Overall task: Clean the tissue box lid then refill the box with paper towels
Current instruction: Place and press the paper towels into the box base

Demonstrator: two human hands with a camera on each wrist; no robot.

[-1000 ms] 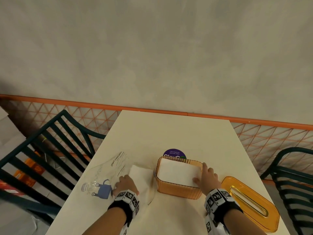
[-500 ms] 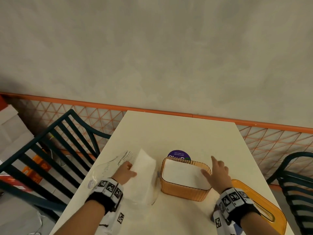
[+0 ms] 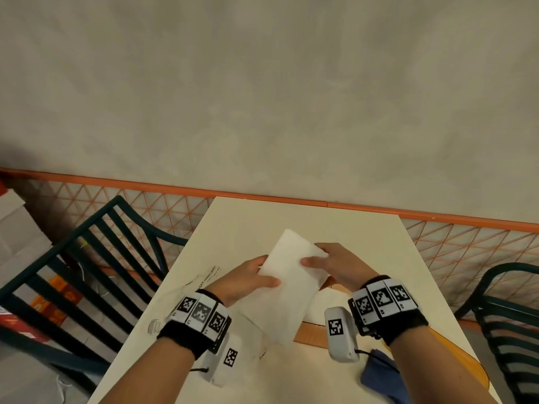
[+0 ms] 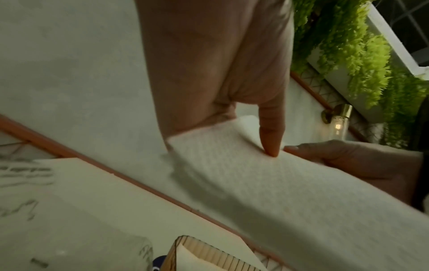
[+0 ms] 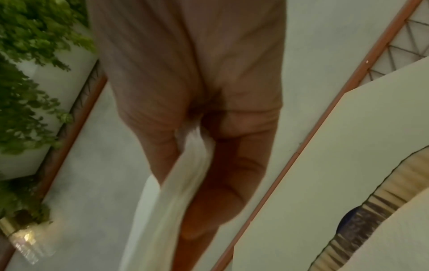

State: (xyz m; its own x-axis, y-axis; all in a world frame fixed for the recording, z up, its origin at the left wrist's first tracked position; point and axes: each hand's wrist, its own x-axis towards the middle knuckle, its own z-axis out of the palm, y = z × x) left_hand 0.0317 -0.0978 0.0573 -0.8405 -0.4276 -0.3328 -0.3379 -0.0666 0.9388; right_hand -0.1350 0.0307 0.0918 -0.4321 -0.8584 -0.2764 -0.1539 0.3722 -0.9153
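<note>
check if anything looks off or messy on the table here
Nothing is spilled or damaged. The stack of paper towels is held tilted above the orange box by the left hand and right hand, not yet inside. A blue cloth lies crumpled by the near table edge.

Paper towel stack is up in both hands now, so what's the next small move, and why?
Probably lower the paper towel stack onto the towels already in the orange box. The left hand and the right hand each pinch a side of the stack, holding it in the air above the open box, whose lid lies off to the right, so nothing blocks the opening.
</note>
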